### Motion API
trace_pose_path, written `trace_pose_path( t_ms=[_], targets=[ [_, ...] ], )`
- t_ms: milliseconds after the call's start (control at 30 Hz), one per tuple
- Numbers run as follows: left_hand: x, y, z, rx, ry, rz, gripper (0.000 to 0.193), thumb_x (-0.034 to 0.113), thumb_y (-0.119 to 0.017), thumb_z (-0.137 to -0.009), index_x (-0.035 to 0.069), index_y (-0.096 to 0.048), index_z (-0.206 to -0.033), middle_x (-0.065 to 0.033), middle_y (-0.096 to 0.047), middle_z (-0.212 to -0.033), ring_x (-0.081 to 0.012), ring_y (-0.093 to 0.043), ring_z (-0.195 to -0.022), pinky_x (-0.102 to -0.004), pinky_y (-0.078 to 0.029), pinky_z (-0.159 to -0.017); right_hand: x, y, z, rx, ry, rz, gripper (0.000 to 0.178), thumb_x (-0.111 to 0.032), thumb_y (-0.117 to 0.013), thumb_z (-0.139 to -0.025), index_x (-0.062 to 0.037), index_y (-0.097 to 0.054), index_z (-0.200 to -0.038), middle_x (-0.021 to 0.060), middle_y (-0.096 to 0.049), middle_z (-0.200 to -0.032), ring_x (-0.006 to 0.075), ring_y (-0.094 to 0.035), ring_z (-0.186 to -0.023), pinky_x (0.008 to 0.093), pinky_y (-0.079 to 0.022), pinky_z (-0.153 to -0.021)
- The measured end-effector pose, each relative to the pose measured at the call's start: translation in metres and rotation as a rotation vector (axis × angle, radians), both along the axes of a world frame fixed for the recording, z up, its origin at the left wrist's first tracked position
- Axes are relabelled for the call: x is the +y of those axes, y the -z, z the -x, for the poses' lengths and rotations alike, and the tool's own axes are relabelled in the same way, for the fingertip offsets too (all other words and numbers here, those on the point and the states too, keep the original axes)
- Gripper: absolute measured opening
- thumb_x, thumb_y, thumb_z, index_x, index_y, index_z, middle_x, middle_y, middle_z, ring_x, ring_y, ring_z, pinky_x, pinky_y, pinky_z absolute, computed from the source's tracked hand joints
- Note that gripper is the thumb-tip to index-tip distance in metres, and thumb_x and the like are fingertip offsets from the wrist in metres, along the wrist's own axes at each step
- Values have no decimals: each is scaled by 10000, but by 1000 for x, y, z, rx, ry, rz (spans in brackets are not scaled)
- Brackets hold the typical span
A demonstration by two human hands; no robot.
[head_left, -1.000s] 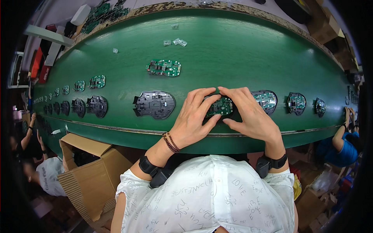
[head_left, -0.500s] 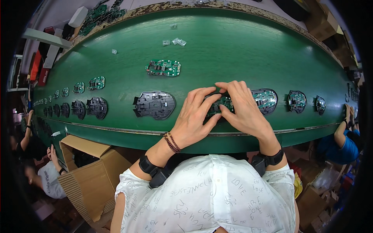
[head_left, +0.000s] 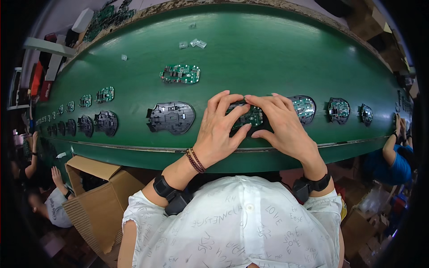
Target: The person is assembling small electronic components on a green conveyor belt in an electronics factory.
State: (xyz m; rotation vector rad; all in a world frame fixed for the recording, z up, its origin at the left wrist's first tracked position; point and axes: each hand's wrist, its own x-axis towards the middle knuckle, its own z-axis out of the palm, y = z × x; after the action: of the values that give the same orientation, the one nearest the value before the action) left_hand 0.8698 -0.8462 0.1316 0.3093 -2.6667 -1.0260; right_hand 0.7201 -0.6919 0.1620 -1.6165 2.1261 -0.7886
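Note:
Between my two hands a green circuit board (head_left: 254, 117) lies in a dark plastic shell, partly covered by my fingers. My left hand (head_left: 216, 129) is curled round its left side, fingertips at the far edge and thumb at the near edge. My right hand (head_left: 286, 127) grips from the other side, fingers on the far edge, thumb by the near right edge. To the left is a bare black mouse-shaped shell (head_left: 172, 118), with a loose green circuit board (head_left: 181, 74) beyond it. Right of my hands sits a shell with a board in it (head_left: 304, 108).
Rows of shells (head_left: 106, 123) and boards (head_left: 105, 94) run left along the green work surface (head_left: 268, 53). More fitted shells (head_left: 338, 110) stand right. Small clear plastic pieces (head_left: 201, 44) lie far back. A cardboard box (head_left: 96, 196) stands front left. Co-workers' arms (head_left: 389, 145) show at both sides.
The view has shifted, so the table's contents appear slightly farther left. My right thumb has moved off the board toward its near edge, and more of the board shows between my hands.

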Motion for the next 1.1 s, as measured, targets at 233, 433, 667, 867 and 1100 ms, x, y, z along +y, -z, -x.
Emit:
trace_pose_path(
  t_ms=[233, 433, 667, 867, 1100],
  targets=[
    [0, 1, -5, 181, -109, -271, 507, 126, -791, -874, 34, -594, -1332, -175, -533, -1384, -341, -501, -1304, -421, -428, -1102, 5, -3, -15, 46, 34, 58, 901, -17, -828, -746, -119, -419, -1542, 110, -600, -1322, 308, -552, -1275, 512, -331, -1184],
    [-9, -12, -12, 2, -139, -587, 251, 62, -744, -941, -42, -634, -1142, -74, -712, -987, -123, -667, -902, -282, -549, -840, 8, 3, -27, -80, 109, 222, 768, -68, -818, -807, -108, -474, -1492, 139, -599, -1315, 310, -616, -1133, 401, -506, -920],
    [-10, -9, -11, 14, -122, -603, 188, 44, -740, -937, -34, -638, -1076, -42, -685, -947, -89, -639, -895, -262, -532, -815, -9, 6, -28, -303, 314, 213, 226, -175, -770, -922, 13, -667, -992, 148, -713, -805, 291, -663, -631, 380, -488, -595],
    [-17, -8, 0, -25, -109, -607, 244, 80, -736, -937, -8, -631, -1139, -20, -662, -926, -67, -589, -844, -239, -496, -770, -9, 9, -16, -437, 338, 180, 268, -161, -741, -944, 13, -658, -1129, 169, -701, -1002, 303, -692, -839, 373, -535, -759],
    [-32, 5, 10, 87, -140, -168, 258, 114, -729, -914, 39, -670, -1154, -73, -649, -1025, -185, -596, -946, -324, -512, -803, -2, -4, -14, -11, 185, 107, 836, -177, -857, -794, -26, -441, -1504, 132, -635, -1276, 317, -537, -1308, 446, -404, -1109]
  ],
)
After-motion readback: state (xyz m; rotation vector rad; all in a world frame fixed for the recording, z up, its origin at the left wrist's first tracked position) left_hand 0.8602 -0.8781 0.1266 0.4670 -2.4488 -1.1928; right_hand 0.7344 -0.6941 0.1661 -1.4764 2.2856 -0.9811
